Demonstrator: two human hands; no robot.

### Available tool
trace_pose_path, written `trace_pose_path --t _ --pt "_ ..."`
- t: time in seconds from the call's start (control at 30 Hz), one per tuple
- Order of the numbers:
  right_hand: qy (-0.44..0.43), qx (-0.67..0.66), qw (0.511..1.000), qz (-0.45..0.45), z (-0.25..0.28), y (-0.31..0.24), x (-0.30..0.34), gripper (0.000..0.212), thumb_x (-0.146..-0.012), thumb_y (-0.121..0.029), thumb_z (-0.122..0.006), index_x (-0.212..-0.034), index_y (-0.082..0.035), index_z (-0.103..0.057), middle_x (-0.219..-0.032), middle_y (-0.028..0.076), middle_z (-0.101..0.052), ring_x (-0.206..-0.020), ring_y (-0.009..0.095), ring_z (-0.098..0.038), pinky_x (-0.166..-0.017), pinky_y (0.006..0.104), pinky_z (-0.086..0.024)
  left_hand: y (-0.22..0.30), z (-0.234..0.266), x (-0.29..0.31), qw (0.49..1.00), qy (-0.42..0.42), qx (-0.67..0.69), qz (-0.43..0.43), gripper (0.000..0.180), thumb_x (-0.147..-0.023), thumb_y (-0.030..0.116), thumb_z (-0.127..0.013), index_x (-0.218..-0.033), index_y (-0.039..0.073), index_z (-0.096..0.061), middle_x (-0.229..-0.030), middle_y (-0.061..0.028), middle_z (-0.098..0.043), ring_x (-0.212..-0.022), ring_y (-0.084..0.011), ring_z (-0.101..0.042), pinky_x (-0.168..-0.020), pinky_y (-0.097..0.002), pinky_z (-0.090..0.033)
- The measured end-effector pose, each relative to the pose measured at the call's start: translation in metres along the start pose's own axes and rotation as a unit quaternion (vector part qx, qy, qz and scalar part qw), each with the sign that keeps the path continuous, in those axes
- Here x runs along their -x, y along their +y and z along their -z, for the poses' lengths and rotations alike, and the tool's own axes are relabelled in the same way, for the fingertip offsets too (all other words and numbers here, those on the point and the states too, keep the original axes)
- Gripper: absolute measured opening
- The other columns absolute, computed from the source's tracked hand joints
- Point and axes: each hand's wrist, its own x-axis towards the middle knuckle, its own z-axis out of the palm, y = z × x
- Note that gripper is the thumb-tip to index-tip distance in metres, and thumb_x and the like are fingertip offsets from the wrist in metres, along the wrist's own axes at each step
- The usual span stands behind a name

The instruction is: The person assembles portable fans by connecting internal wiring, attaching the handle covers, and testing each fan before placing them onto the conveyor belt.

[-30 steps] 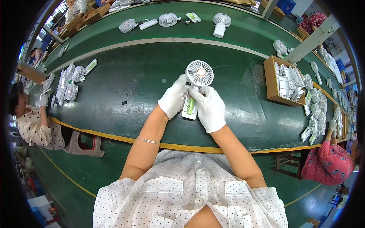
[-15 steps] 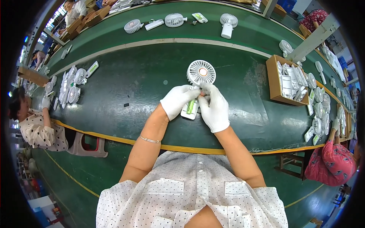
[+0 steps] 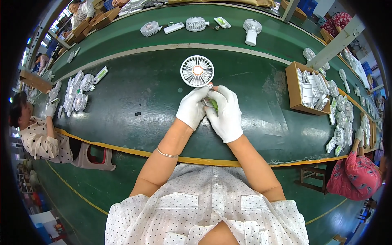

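A white handheld fan (image 3: 197, 71) with a round slatted head is held over the green bench in front of me. My left hand (image 3: 192, 104), in a white glove, is closed round the fan just below its head. From the right, my gloved right hand (image 3: 226, 113) grips the handle. Between the two hands a green battery (image 3: 213, 105) shows in the handle. The gloves hide most of the handle and the fingertips.
At the right stands a cardboard box (image 3: 290, 87) of white plastic parts, with several fans (image 3: 341, 118) beyond it. More fan parts (image 3: 75, 92) lie at the left. Fans (image 3: 197, 24) sit on the far belt (image 3: 118, 41). Co-workers sit on both sides.
The fan head has moved left and slightly away from me, turning with my hands. My right hand now covers more of the handle. Fans on the far belt have shifted right.
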Motion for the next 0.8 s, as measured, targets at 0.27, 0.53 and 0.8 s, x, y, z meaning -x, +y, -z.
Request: trace_pose_path --t 0.27,0.53,0.8 --pt "0.039 -0.115 0.983 -0.139 0.005 0.008 0.000 0.011 -0.079 -0.010 -0.073 -0.089 -0.005 -0.072 -0.113 0.013 -0.065 -0.105 0.028 -0.062 -0.090 0.0358 -0.050 -0.010 -0.002 0.004 1.000 -0.022 -0.008 -0.020 0.026 -0.100 0.009 -0.054 -0.122 -0.005 -0.056 -0.114 -0.0134 -0.063 -0.102 -0.0213 -0.064 -0.090 -0.0354 -0.054" --pt "0.043 -0.296 0.906 -0.299 0.008 0.029 -0.004 0.030 -0.082 -0.004 -0.070 -0.111 0.004 -0.063 -0.112 0.014 -0.066 -0.102 0.020 -0.066 -0.090 0.0299 -0.052 -0.002 -0.019 0.013 0.994 -0.024 -0.100 -0.027 0.035 -0.100 0.012 -0.056 -0.129 -0.006 -0.053 -0.117 -0.0138 -0.063 -0.106 -0.0223 -0.063 -0.094 -0.0376 -0.052" --pt "0.015 -0.329 0.898 -0.291 0.013 0.030 -0.002 0.030 -0.081 -0.004 -0.065 -0.110 0.001 -0.062 -0.103 0.011 -0.067 -0.093 0.018 -0.068 -0.084 0.0313 -0.055 -0.006 -0.010 0.014 0.893 0.017 -0.437 -0.105 0.029 -0.097 0.018 -0.057 -0.112 -0.002 -0.070 -0.099 -0.0076 -0.072 -0.085 -0.0117 -0.063 -0.080 -0.0270 -0.049"
